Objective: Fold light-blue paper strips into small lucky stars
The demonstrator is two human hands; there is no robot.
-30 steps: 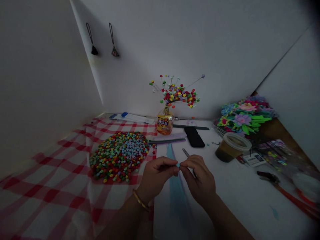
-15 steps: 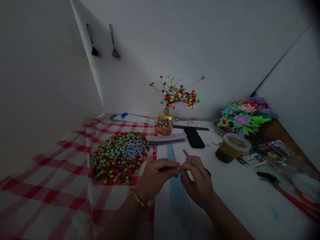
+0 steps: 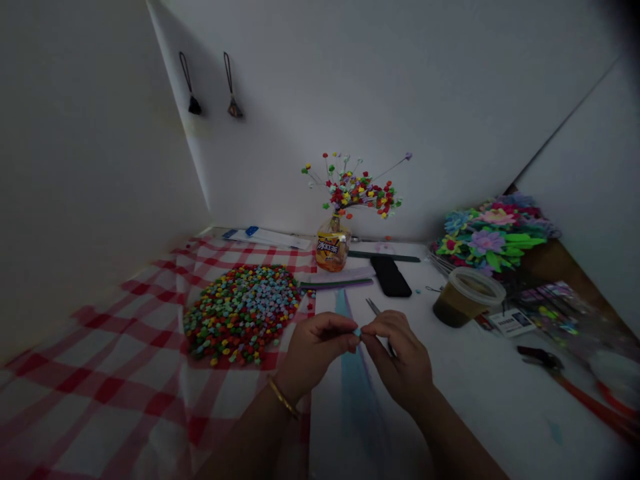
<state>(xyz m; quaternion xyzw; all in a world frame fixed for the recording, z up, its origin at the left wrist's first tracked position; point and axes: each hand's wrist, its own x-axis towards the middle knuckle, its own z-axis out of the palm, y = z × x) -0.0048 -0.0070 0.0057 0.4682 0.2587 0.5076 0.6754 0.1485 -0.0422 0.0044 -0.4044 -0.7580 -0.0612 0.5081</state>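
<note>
My left hand (image 3: 320, 347) and my right hand (image 3: 400, 353) meet above the white table. Thumb and forefinger of each pinch a small light-blue paper star (image 3: 357, 333), mostly covered by the fingertips. Light-blue paper strips (image 3: 353, 387) lie on the table below my hands. Scissors (image 3: 373, 307) rest just beyond my right hand, which partly hides them. Left of my hands, a large heap of colourful folded paper stars (image 3: 250, 310) spreads over the red-and-white checked cloth (image 3: 125, 387).
Behind stands a bottle (image 3: 333, 250) holding stars on thin stems. A black phone (image 3: 391, 277), a lidded tub of brown liquid (image 3: 467, 297), pliers-like cutters (image 3: 543, 358) and fuzzy flowers (image 3: 490, 233) are to the right. Dark green strips (image 3: 337, 284) lie ahead.
Both hands still pinch the small blue paper star. My right fingers have shifted slightly around it, showing more of the scissors' handle. The whole view has shifted a little.
</note>
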